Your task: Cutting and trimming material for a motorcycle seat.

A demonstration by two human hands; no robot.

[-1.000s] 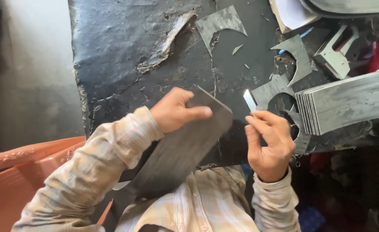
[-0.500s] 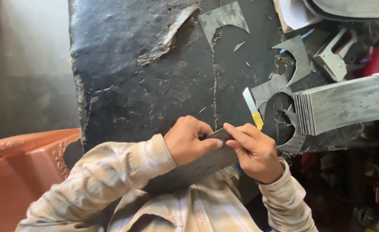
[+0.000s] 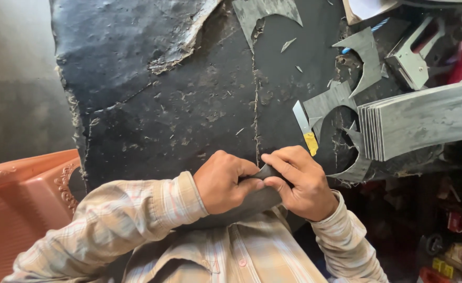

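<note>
Both hands are closed on a dark grey sheet (image 3: 252, 202) held against the person's chest, at the near edge of the black worktop (image 3: 189, 94). The left hand (image 3: 223, 181) pinches it beside the right hand (image 3: 299, 181), thumbs touching. A yellow-handled knife (image 3: 305, 128) lies just beyond, near a stack of grey sheets (image 3: 419, 120).

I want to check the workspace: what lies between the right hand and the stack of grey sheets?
In the head view, a small blade with a yellow end and curved grey offcuts lie between the right hand and the stack of grey sheets.
</note>
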